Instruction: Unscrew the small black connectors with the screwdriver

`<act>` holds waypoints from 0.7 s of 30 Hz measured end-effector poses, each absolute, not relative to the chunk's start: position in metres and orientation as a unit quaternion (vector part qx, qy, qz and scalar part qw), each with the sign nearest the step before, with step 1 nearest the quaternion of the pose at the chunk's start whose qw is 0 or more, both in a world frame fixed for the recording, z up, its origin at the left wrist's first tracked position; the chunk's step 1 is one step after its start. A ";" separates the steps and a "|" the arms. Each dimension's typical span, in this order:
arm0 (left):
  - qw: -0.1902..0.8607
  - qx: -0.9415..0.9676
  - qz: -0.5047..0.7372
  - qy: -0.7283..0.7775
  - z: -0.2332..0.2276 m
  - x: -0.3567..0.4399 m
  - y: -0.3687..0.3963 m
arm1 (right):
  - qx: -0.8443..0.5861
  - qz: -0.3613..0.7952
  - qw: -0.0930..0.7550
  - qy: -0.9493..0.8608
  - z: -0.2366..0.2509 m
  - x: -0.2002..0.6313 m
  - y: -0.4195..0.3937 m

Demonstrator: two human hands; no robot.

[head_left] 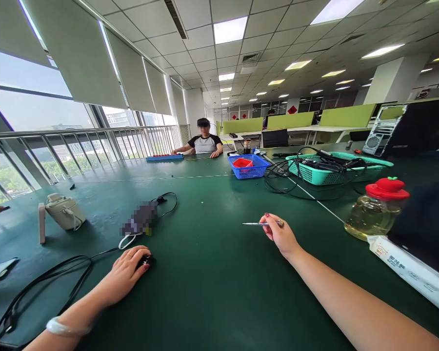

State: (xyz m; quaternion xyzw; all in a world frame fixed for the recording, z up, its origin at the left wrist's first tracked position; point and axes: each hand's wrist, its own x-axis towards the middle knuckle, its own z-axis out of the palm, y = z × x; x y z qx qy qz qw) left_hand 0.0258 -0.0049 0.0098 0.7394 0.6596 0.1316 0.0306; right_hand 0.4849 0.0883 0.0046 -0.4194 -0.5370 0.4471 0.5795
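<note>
Right hand (281,234) pinched on a slim metal tool (251,224), tip pointing left, above the green bench (205,297). Left hand (128,268) closed round a small black object (150,260), mostly hidden. Step, as judged: both pieces held, well apart — any contact calls for bringing hands together, tip steady. Far side: blue basket (254,172), teal basket (310,174), seated person (206,143). Office beyond; railing (95,139) and windows left.

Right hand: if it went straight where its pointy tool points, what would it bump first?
Probably the dark blurred-out thing: the tool in the right hand aims that way, though depth is unclear.
</note>
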 end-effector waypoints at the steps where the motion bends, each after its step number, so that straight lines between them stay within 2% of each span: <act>1: 0.027 0.738 0.137 0.660 0.009 0.014 -0.005 | -0.418 0.448 0.577 -0.540 0.004 0.485 0.088; 11: 0.025 0.656 0.260 0.708 0.032 -0.013 -0.011 | -0.403 0.446 0.581 -0.549 0.000 0.484 0.088; 21: 0.185 0.507 0.453 0.710 0.059 0.028 -0.039 | -0.403 0.442 0.583 -0.549 -0.008 0.487 0.094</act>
